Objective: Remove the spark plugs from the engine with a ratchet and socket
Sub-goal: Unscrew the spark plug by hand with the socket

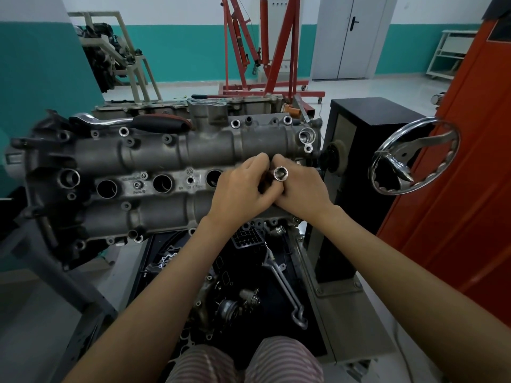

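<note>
Chrome socket (pixel 280 173) sits pinched between both hands over the engine (pixel 166 164), the left hand (pixel 243 189) and right hand (pixel 301 189) curled round it, its open end facing up, and the ratchet (pixel 130 121) lies far at ten o'clock, nearer the left.

The engine cover (pixel 154 158) bore a round VW badge cast between two plug holes. Nearby stood raised casting marks and digits, too small and blurred to read with any certainty.
</note>
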Demonstrator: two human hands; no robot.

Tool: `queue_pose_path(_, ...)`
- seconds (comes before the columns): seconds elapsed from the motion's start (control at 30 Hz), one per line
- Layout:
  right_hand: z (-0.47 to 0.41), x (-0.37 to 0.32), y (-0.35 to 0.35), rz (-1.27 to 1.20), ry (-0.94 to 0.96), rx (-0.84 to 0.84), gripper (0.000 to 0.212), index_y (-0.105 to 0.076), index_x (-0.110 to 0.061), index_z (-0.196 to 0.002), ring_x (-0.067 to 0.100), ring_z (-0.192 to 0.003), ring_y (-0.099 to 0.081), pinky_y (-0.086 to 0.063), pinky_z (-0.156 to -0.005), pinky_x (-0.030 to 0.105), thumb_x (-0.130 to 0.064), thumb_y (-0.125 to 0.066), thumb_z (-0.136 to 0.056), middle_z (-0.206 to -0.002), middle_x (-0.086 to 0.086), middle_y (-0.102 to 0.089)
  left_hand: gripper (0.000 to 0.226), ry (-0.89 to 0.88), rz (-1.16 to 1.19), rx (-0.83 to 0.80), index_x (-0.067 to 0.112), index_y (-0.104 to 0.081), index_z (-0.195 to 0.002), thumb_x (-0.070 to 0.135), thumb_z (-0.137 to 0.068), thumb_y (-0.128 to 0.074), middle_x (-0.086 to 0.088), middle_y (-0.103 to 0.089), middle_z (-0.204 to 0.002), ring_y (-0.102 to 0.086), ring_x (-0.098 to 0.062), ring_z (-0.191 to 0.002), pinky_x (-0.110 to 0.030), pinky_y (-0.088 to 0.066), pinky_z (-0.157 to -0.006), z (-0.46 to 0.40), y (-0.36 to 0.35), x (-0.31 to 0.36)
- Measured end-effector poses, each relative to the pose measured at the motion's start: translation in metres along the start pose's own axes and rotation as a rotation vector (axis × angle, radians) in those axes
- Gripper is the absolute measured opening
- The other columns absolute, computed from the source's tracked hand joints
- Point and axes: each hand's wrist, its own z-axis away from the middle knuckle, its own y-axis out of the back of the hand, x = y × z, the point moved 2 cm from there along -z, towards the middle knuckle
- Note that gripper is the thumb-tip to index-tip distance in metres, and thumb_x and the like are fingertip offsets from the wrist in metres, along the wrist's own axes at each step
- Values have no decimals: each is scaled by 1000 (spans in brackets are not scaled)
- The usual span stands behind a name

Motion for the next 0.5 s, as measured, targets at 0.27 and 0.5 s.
queue_pose_path(0.27,-3,5,-4,121,5,-3,31,-65,-10,-93,25,-77,-62,-44,-62,36,-35,-47,-89,-85,6,-69,37,10,-35,34,9,-39,-58,29,-85,-54,-1,-38,-46,-42,-23,-40,-27,-32,-42,1,-4,-7)
queue_pose_path(0.5,-1,3,-3,61,7,12,27,-58,-4,-89,30,-70,-60,-44,-60,40,-30,-52,-86,-78,9,-65,38,-36,-36,28,14,-35,-58,31,-85,-55,6,-32,-50,-38,-19,-41,-24,-27,-46,1,-2,-5)
